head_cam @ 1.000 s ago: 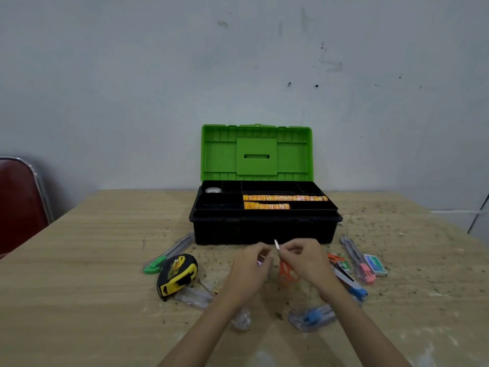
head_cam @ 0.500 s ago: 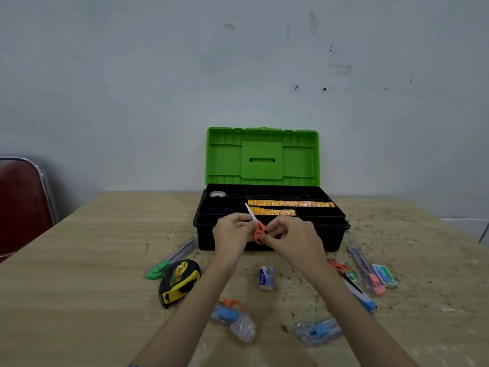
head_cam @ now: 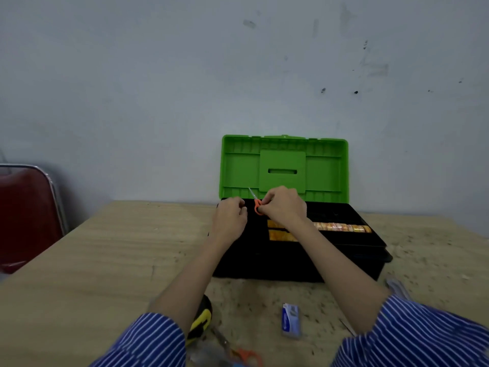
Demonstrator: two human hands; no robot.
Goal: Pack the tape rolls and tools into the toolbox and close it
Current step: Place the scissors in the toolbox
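The person is packing one small tool into the toolbox (head_cam: 299, 263). The right hand (head_cam: 284, 207) is pinching small orange scissors (head_cam: 258, 206) by the handle, with the fingers curled around it, and the thin blade is pointing up and to the left. The scissors are hanging over the back left part of the black tray, above the compartments and not yet inside one. The left hand (head_cam: 230, 218) is hovering just beside the scissors, with its fingers loosely curled; I cannot tell if it is touching the scissors, and it seems to be holding nothing.

The green lid (head_cam: 283, 168) is standing open and upright behind the hands. Inside the tray, two rows of tape rolls (head_cam: 341, 227) are already lying in the long compartments on the right.

On the table (head_cam: 105, 255), several things are waiting: a yellow and black tape measure (head_cam: 202, 317) near the left arm, a small blue box (head_cam: 291, 320) between the arms, and a second pair of scissors (head_cam: 238, 352) at the lower edge, partly cut off by the frame. A red chair (head_cam: 26, 215) is standing at the left.

In my judgement, the packing is only partly done. The next move is asking for lowering the scissors flat into a free compartment at the left of the tray, with the blade lying down so that the lid can close later, and then letting go.
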